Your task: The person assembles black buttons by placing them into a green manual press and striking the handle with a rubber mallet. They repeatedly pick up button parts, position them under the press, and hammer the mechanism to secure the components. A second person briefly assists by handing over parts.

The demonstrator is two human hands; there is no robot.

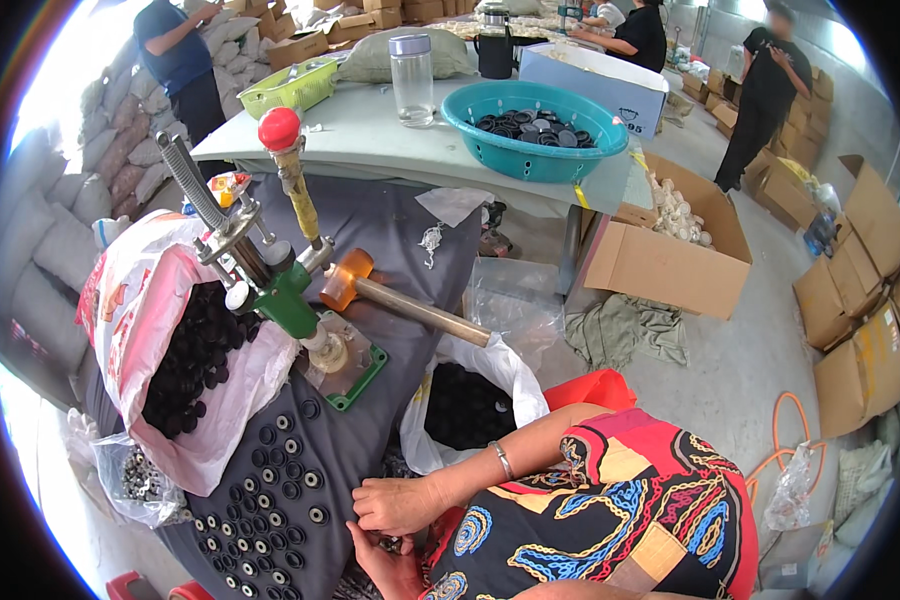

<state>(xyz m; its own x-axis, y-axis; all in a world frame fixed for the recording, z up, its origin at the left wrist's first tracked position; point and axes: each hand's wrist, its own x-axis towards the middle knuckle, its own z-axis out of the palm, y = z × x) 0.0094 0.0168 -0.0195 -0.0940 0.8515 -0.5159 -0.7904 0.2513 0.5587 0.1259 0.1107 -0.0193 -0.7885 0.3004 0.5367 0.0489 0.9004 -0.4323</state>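
Observation:
At the lower centre, my right hand (401, 505), with a bracelet on its wrist, is closed with its fingers curled down; what it pinches is hidden. Just below it my left hand (388, 568) is turned palm up and partly curled around something small and dark that I cannot make out. Left of both hands, several small black rings or caps (293, 470) lie spread on a dark grey cloth (375, 400), some with pale metallic centres. Beyond them stands a green hand press (288, 300) with a red ball knob (279, 129). A mallet (345, 280) with an amber head rests beside it.
A pink-white sack (260, 385) of black caps leans left of the press. A white bag (530, 380) of black discs sits beyond my right forearm. The far table carries a teal basin (490, 165), a glass bottle (412, 85) and a green basket (305, 90). Cartons (670, 265) and people stand farther off.

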